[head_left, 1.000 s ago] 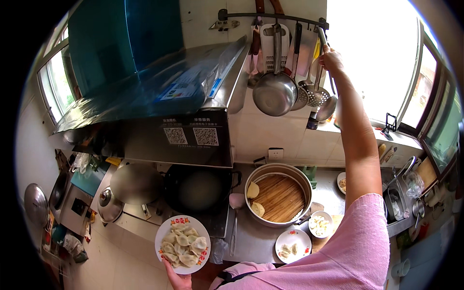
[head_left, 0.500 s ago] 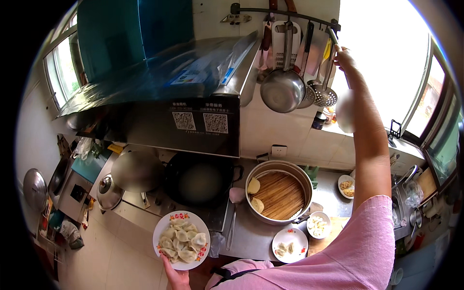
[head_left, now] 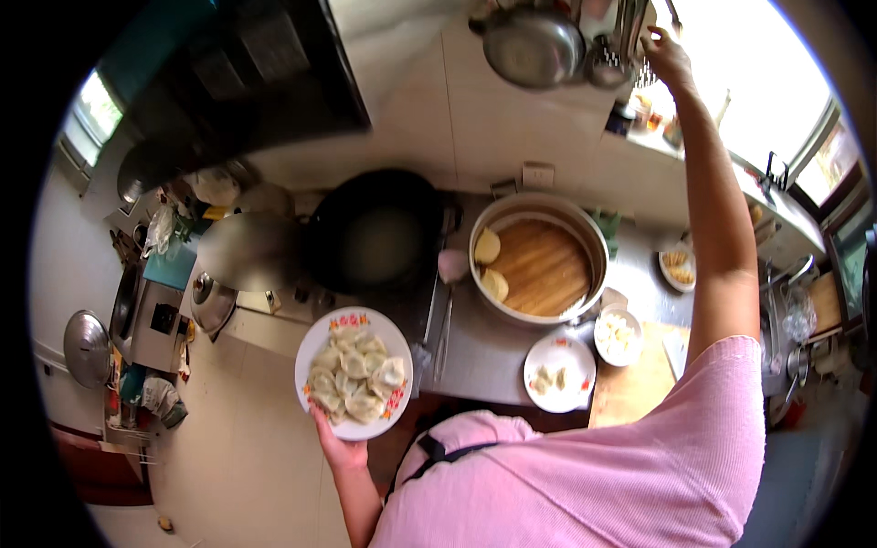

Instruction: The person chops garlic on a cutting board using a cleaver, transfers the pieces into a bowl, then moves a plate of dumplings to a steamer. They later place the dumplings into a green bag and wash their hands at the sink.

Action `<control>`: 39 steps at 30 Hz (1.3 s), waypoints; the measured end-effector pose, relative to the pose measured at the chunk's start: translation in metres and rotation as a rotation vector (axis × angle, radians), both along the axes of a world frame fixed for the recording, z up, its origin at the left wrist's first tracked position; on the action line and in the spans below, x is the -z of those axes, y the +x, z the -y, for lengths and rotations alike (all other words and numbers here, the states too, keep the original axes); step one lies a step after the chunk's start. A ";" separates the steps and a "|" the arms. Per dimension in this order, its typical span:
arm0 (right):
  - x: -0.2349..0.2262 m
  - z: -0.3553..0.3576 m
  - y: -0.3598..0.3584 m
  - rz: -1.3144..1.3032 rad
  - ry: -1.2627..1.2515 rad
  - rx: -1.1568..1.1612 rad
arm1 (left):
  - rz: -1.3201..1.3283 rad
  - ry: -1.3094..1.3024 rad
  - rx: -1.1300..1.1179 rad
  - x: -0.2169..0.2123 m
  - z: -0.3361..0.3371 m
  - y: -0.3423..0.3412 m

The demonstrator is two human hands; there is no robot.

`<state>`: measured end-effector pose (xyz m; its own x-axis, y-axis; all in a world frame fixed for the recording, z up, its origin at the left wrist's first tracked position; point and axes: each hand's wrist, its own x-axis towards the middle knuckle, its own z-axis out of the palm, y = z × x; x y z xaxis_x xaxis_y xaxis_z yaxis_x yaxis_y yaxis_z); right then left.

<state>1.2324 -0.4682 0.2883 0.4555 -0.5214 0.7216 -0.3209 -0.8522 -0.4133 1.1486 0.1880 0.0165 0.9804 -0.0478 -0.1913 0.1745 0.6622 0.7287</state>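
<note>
In my left hand (head_left: 343, 449) is a white plate with a red flower rim (head_left: 311, 342), gripped at its near edge and held in front of the stove. Pale dumplings (head_left: 356, 373) are piled on it. My right hand (head_left: 670, 60) is raised at the upper right, its fingers closed round the handle of a long-handled kitchen utensil (head_left: 675, 16); its lower end is hard to make out. Beside that hand hang a steel pan (head_left: 534, 46) and a perforated skimmer (head_left: 645, 73), partly covered by it.
A black wok (head_left: 336, 205) sits on the stove. Right of it stands a steamer pot (head_left: 598, 247) with two pale buns (head_left: 487, 245). Nearby are a small plate with dumplings (head_left: 577, 395), a bowl of white pieces (head_left: 618, 338) and a cutting board (head_left: 630, 393). A range hood (head_left: 247, 82) overhangs the left.
The view has tipped down, so the hood and hanging utensils sit higher in the picture. My right hand remains up by the utensils. The plate of dumplings stays in my left hand.
</note>
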 end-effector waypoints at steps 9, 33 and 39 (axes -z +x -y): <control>0.220 -0.198 -0.223 0.026 0.968 -0.388 | -0.010 0.087 0.197 0.000 -0.016 0.019; 0.268 -0.717 -0.357 -0.188 1.702 0.530 | -0.312 0.012 1.289 -0.033 -0.010 0.099; 0.275 -0.753 -0.343 -0.177 1.698 0.616 | -0.365 0.032 1.387 -0.006 -0.003 0.117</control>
<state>0.8892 0.2847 0.0137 -0.0623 -0.6632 -0.7458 -0.5243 0.6576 -0.5410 1.2659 0.1908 0.0229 0.0428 -0.8984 -0.4370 0.8313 -0.2105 0.5144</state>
